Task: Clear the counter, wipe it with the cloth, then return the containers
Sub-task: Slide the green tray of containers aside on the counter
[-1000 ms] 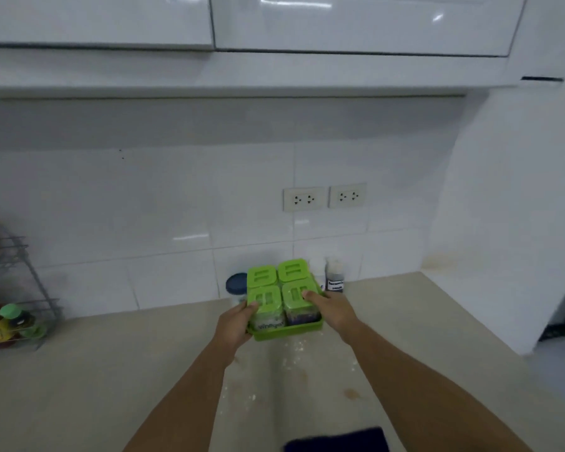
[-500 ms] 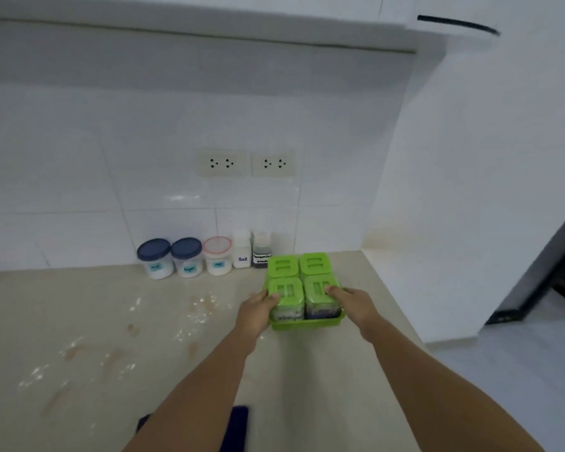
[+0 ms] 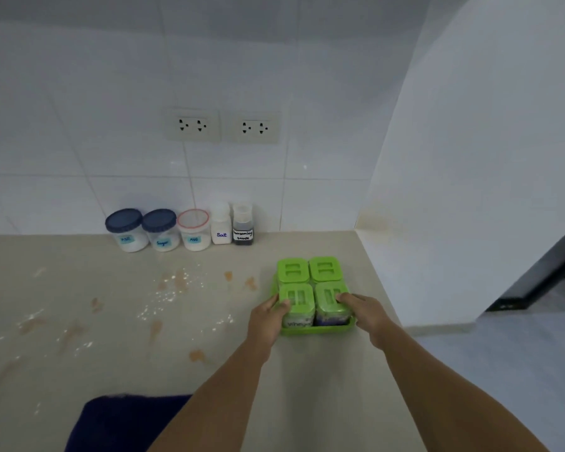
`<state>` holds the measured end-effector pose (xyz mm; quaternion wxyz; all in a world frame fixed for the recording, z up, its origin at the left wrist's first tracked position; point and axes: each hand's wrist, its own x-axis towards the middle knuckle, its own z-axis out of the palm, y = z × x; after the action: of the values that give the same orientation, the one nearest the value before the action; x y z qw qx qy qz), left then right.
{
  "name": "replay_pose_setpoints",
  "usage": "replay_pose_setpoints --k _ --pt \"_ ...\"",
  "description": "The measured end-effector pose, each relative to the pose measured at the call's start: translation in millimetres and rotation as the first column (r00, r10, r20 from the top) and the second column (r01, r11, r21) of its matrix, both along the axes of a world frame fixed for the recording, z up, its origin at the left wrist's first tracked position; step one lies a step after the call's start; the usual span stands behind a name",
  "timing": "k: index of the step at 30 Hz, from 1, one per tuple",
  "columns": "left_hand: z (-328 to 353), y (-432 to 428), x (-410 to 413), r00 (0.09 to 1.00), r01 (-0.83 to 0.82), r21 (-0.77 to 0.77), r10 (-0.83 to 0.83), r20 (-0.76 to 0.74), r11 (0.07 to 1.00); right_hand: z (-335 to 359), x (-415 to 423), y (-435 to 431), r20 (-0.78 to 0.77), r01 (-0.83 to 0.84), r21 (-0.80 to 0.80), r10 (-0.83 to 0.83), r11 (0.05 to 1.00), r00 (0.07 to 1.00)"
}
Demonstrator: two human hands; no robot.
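Note:
A green tray [image 3: 320, 330] with several green-lidded condiment jars [image 3: 324, 270] is near the right end of the beige counter [image 3: 79, 288]. My left hand [image 3: 268, 318] grips the tray's left side and my right hand [image 3: 362, 308] grips its right side, thumbs over the front jars. Whether the tray touches the counter I cannot tell. A dark blue cloth [image 3: 124, 422] lies at the counter's near edge, partly under my left forearm. Brown stains and white powder [image 3: 167, 288] mark the counter's middle and left.
Against the tiled back wall stand two blue-lidded jars [image 3: 126, 230], a red-rimmed jar [image 3: 193, 230], a white salt bottle [image 3: 221, 225] and a dark sauce bottle [image 3: 242, 225]. Two wall sockets [image 3: 222, 126] are above. The counter ends at a white side wall [image 3: 470, 158] on the right.
Both hands have carried the green tray rightward along the counter, away from the back wall. My view has turned right and down, so the row of jars and the cloth show more fully.

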<state>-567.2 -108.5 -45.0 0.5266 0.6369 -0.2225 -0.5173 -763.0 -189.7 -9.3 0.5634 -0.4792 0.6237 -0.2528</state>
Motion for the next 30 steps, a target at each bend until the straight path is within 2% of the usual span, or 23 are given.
replay_pose_setpoints --k 7,10,13,17,21,24,26,28,30 --pt "25.6 1.4 -4.4 0.989 0.095 0.039 -0.099 0.111 0.995 -7.5 0.6 -1.5 0.022 0.037 0.055 -0.038 0.998 0.999" --pt "32.1 1.8 -4.1 0.957 0.145 0.077 -0.159 0.242 0.986 -7.7 0.1 -4.6 -0.013 0.046 0.038 -0.046 0.998 0.999" --pt "32.4 5.0 -6.8 0.939 0.157 0.096 -0.179 0.293 0.983 -4.3 3.0 -2.2 -0.058 0.057 0.021 -0.055 0.998 0.997" --pt "39.7 9.9 -6.1 0.903 0.211 0.140 -0.248 0.351 0.967 3.7 12.1 9.2 -0.160 0.040 -0.021 -0.043 0.999 0.986" --pt "49.9 10.5 11.7 0.854 0.215 0.235 -0.299 0.427 0.948 18.8 24.2 11.1 -0.394 -0.028 -0.058 0.003 0.998 0.919" --pt "54.5 13.3 42.7 0.723 0.181 0.305 -0.337 0.603 0.935 35.3 39.8 10.3 -0.564 -0.121 -0.161 0.009 0.980 0.826" --pt "56.2 19.2 67.9 0.531 0.158 0.373 -0.397 0.749 0.914 41.8 54.2 5.9 -0.638 -0.220 -0.217 0.032 0.951 0.770" --pt "57.9 26.6 95.2 0.349 0.102 0.436 -0.443 0.826 0.894 48.1 74.5 2.9 -0.673 -0.305 -0.224 0.079 0.926 0.735" --pt "63.9 34.3 123.0 0.255 0.060 0.476 -0.475 0.842 0.877 55.6 100.1 0.8 -0.706 -0.375 -0.232 0.110 0.897 0.699"
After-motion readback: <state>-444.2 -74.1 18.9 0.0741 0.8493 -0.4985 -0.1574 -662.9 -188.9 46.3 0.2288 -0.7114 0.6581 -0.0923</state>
